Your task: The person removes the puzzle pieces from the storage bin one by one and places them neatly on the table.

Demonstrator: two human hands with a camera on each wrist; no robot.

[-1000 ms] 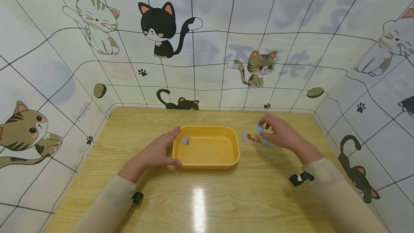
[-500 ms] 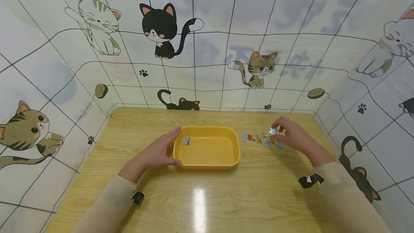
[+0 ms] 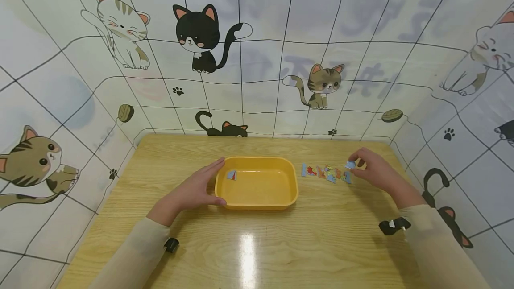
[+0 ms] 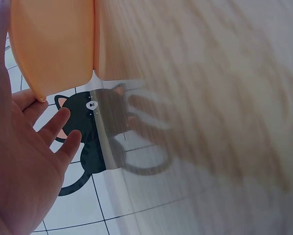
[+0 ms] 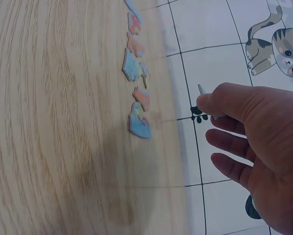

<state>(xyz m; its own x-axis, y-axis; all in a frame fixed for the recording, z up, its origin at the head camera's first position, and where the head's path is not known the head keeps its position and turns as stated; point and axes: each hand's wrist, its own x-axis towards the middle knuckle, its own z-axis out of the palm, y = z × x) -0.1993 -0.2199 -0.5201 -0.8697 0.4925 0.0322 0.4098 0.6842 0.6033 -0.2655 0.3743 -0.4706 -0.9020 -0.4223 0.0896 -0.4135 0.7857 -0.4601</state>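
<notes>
My right hand [image 3: 375,171] pinches a small light blue puzzle piece [image 3: 350,164] between thumb and fingertips. It is raised over the right end of a row of several colourful puzzle pieces [image 3: 311,171]. In the right wrist view the held piece [image 5: 201,89] shows only as a thin edge, and a blue-edged piece [image 5: 138,125] lies nearest the hand. My left hand [image 3: 192,191] touches the left side of the yellow tray [image 3: 257,207], thumb at the front corner and fingers along the back corner. Inside the tray, near its left end, lies one blue, white and red piece [image 3: 231,175].
The wooden table [image 3: 249,253] meets a white cat-patterned cloth wall [image 3: 261,79] at the back and sides. The row of pieces lies just right of the tray. A bright light reflection shows on the table in front of the tray.
My right hand has moved rightward along the row with the held piece, uncovering the pieces at the row's right end. The left hand and tray have stayed put.
</notes>
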